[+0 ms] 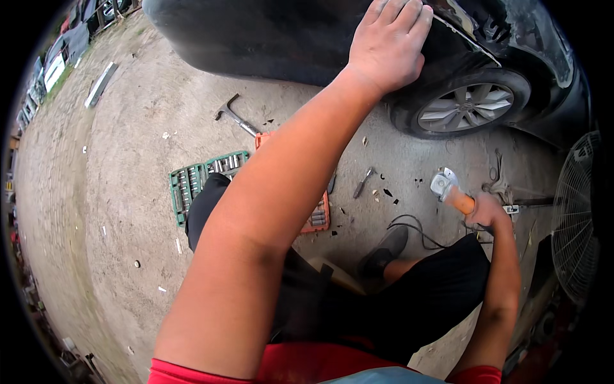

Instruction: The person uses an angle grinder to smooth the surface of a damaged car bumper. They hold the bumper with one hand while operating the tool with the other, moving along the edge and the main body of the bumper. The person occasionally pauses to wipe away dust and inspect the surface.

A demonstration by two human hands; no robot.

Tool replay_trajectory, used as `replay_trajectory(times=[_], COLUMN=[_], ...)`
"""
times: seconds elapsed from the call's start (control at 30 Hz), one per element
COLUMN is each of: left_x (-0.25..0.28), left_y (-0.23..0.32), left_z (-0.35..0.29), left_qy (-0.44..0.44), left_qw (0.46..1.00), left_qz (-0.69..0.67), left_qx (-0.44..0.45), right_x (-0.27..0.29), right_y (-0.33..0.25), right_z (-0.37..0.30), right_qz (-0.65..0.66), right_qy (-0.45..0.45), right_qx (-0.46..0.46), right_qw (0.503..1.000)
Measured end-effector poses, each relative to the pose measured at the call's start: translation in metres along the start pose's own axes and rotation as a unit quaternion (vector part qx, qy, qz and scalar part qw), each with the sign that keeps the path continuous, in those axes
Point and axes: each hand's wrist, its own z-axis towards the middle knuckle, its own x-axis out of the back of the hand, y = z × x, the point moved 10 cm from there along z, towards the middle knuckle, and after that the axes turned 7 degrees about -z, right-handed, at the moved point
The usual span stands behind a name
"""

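Observation:
My left hand (390,48) lies flat on the dark car body (275,38), fingers stretched out just above the front wheel arch. Low at my right side, my right hand (489,212) is wrapped round an angle grinder (459,200) with an orange body and a silver head. The grinder's head points toward the wheel (470,107), well apart from the car. A dark cord (419,229) loops on the ground beside it. Above the wheel, the fender (543,38) shows bare, scraped patches.
On the concrete ground lie a hammer (236,116), a green socket set case (187,192), an orange tool case (318,217) partly behind my left arm, a small hand tool (364,182) and pliers-like tools (497,173). A large wire-caged fan (575,217) stands at the right.

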Motion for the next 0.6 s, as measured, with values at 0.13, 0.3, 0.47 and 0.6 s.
replay_trajectory(times=[0.13, 0.3, 0.47, 0.6], left_x=[0.005, 0.006, 0.011, 0.014], left_y=[0.002, 0.002, 0.002, 0.003], left_z=[0.001, -0.004, -0.002, -0.003], left_qy=[0.019, 0.027, 0.039, 0.060], left_qw=[1.000, 1.000, 0.999, 0.997], left_qz=[0.004, -0.007, -0.031, -0.053], left_qx=[-0.012, -0.006, 0.007, 0.020], right_x=[-0.010, -0.018, -0.022, -0.022], right_y=[0.005, 0.005, 0.012, 0.014], right_z=[0.006, 0.015, 0.019, 0.021], right_qz=[0.036, 0.020, 0.020, 0.035], right_qy=[0.022, -0.029, -0.030, -0.014], right_qx=[0.016, 0.000, 0.008, 0.019], right_qw=[0.999, 0.999, 0.999, 0.999])
